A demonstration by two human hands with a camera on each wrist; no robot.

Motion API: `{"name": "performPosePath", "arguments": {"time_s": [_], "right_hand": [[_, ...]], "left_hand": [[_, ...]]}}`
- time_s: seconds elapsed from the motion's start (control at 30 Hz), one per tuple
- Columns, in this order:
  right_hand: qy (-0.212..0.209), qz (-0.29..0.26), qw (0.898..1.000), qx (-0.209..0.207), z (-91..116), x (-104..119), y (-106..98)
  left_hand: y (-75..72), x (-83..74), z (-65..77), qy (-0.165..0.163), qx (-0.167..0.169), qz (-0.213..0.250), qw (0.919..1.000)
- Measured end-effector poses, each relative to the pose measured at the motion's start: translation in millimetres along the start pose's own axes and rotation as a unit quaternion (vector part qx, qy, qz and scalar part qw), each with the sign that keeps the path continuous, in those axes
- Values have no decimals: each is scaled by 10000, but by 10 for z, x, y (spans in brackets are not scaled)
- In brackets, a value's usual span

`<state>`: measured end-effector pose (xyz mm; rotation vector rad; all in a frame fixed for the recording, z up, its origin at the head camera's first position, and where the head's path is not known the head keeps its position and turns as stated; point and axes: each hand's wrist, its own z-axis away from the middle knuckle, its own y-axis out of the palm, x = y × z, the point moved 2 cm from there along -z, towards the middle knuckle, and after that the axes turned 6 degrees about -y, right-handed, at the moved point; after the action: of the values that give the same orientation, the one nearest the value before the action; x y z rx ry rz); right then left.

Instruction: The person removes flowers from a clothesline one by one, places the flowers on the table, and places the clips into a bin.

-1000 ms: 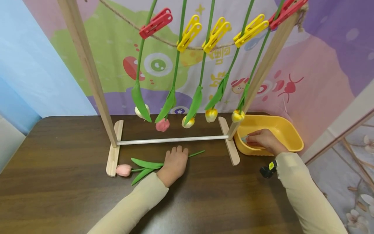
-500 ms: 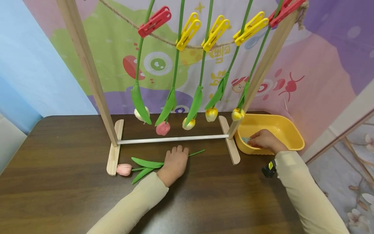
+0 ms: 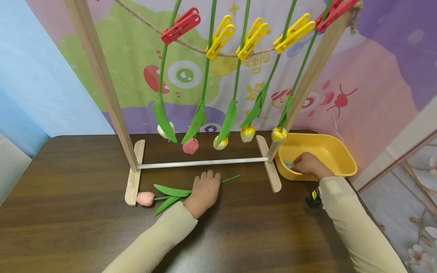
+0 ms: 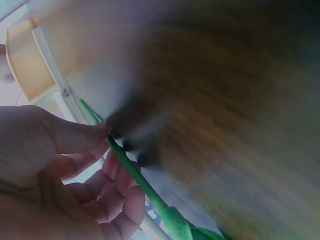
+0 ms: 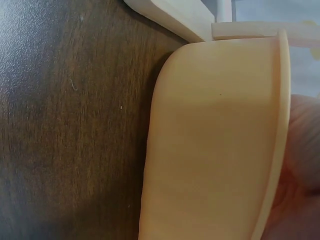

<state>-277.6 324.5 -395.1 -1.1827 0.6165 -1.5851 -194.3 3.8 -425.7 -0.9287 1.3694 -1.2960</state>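
A pink artificial tulip (image 3: 145, 198) lies on the table, its bloom at the left foot of the wooden rack. My left hand (image 3: 206, 190) is over its stem; in the left wrist view the thumb and fingers pinch the green stem (image 4: 144, 184). Inside the yellow basin (image 3: 341, 151), my right hand (image 3: 308, 165) pinches a light-blue clothespin (image 3: 288, 164) at its fingertips. The basin's outer wall (image 5: 215, 140) hides most of that hand in the right wrist view.
The wooden rack (image 3: 102, 83) stands behind my hands, with a white crossbar (image 3: 201, 163) low down. Several tulips hang head-down from its rope, held by red clothespins (image 3: 181, 25) and yellow clothespins (image 3: 220, 37). A patterned cloth (image 3: 136, 76) covers the wall behind.
My right hand shifts slightly within the basin, and the light-blue clothespin turns a little at its fingertips. The left hand and the pink tulip stay in place.
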Motion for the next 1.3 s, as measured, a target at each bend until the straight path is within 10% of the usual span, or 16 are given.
{"name": "performPosePath", "arguments": {"time_s": [0.63, 1.3], "right_hand": [[-193, -235, 9967, -758, 252, 150, -87], [-1645, -240, 9724, -1637, 662, 1112, -18]], "left_hand": [[-170, 218, 81, -118, -159, 543, 9983], [-524, 635, 471, -278, -683, 1769, 9815]]}}
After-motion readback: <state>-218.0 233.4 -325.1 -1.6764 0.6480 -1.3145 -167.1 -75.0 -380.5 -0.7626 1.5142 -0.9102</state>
